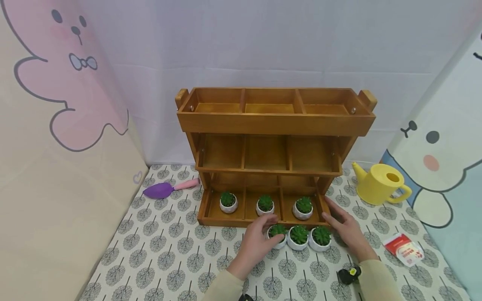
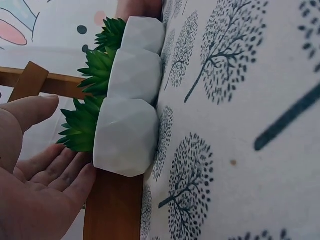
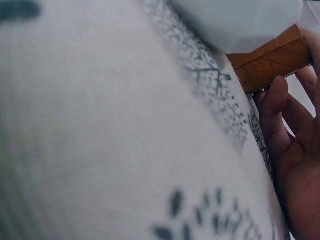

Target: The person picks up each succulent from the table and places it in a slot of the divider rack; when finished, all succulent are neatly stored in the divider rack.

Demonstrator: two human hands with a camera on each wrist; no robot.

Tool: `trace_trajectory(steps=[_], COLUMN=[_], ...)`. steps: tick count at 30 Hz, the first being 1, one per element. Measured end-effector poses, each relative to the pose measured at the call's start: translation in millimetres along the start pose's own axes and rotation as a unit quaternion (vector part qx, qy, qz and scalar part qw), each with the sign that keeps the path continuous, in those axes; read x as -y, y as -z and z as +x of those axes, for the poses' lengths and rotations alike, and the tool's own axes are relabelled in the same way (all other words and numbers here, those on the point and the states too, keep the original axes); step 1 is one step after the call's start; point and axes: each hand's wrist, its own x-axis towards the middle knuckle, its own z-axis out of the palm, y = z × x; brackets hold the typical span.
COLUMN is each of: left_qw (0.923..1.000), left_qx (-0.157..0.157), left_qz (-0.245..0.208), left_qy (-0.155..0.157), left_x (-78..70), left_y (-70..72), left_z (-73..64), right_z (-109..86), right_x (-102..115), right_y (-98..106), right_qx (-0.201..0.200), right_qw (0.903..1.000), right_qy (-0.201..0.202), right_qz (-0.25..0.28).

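Three small succulents in white faceted pots stand in a row before a wooden shelf: a left one, a middle one and a right one. My left hand is beside the left pot, its thumb apart from the loosely extended fingers, which reach behind that pot. Whether they touch it, I cannot tell. At the shelf's front right corner my right hand rests with fingers along the side and thumb by the front edge. Another potted succulent sits in the bottom tier's left compartment.
Two more succulents occupy the bottom tier's middle and right compartments. Left of the shelf lies a purple trowel with a pink handle. To the right are a yellow watering can and a red-and-white packet.
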Motion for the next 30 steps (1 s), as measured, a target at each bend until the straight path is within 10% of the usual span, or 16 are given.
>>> trace_trajectory(steps=[30], left_qw=[0.9944], left_qx=[-0.027], left_qz=[0.094], left_qy=[0.04], left_x=[20.2], left_y=[1.4], left_z=[-21.3], right_z=[-0.9], right_x=[2], right_y=[0], right_qx=[0.0], right_qw=[1.0], right_qy=[-0.004], right_qz=[-0.002])
